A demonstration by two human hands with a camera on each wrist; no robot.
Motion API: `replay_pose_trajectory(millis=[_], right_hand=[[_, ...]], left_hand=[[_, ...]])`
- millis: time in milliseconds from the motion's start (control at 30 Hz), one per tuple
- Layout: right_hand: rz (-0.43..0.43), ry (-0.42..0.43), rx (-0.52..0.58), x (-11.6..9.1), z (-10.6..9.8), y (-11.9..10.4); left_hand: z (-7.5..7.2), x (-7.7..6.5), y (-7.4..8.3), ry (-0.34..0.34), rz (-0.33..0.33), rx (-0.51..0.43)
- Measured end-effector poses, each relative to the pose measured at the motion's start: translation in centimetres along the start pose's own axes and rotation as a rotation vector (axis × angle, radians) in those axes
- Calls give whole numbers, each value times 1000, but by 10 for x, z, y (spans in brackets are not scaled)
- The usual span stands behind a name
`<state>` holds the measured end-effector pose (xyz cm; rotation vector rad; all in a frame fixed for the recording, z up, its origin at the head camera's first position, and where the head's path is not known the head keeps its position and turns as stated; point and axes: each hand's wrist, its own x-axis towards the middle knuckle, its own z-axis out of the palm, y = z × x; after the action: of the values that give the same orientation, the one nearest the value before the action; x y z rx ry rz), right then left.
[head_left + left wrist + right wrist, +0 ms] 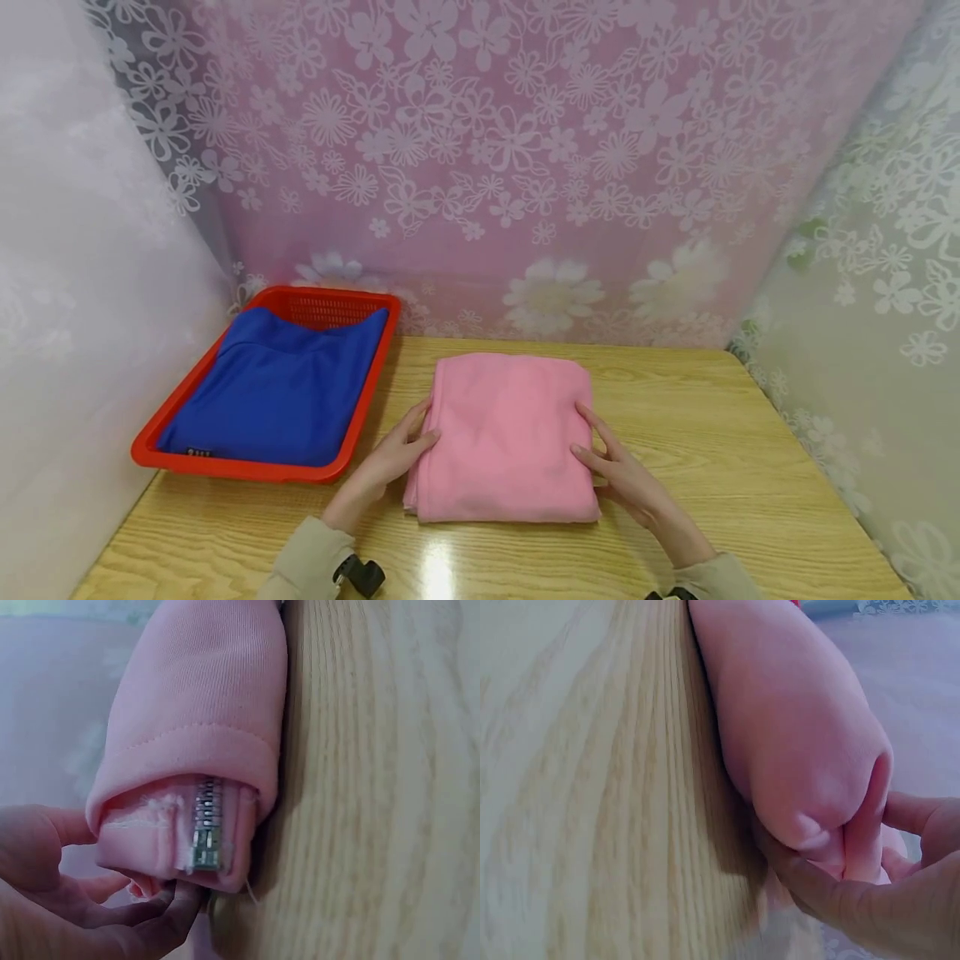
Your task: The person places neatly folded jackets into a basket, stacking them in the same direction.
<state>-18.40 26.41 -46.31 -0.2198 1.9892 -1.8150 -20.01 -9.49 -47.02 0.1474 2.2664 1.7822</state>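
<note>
A pink garment [510, 442] lies on the table, folded into a thick, nearly square bundle. My left hand [396, 450] grips its left side, some fingertips on top and others tucked beneath the edge. In the left wrist view a metal zipper end [206, 832] pokes out between the folded layers, close to the left fingers [161, 922]. On the opposite side my right hand [626, 475] grips the bundle's edge. The right wrist view shows its fingers [817, 889] going under the rounded fold, with others at the upper layers. The fingertips below are hidden by the cloth.
To the left stands a red plastic basket [348, 442] with a folded blue garment [277, 392] in it. The wooden table [675, 400] extends right of the bundle. Flower-patterned sheets [510, 167] hang behind and at both sides.
</note>
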Motion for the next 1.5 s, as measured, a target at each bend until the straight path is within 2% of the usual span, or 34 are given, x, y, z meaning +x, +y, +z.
replay_pose_trajectory(millis=[167, 367, 667, 933, 1167, 1300, 1500], right_hand=[[3, 19, 32, 1, 0, 2], [-6, 35, 69, 2, 1, 5], [18, 2, 167, 5, 5, 4], [-6, 14, 234, 4, 7, 6], [-47, -3, 272, -3, 6, -5], [-77, -16, 253, -10, 4, -18], [-118, -21, 200, -19, 1, -37]], left_hand=[[2, 2, -5, -24, 16, -33], [3, 6, -11, -70, 12, -148], [4, 8, -13, -58, 1, -198], [5, 7, -9, -64, 19, -242], [3, 1, 4, -75, 21, -268], [2, -3, 17, -79, 29, -302], [-1, -8, 36, -72, 64, -287]])
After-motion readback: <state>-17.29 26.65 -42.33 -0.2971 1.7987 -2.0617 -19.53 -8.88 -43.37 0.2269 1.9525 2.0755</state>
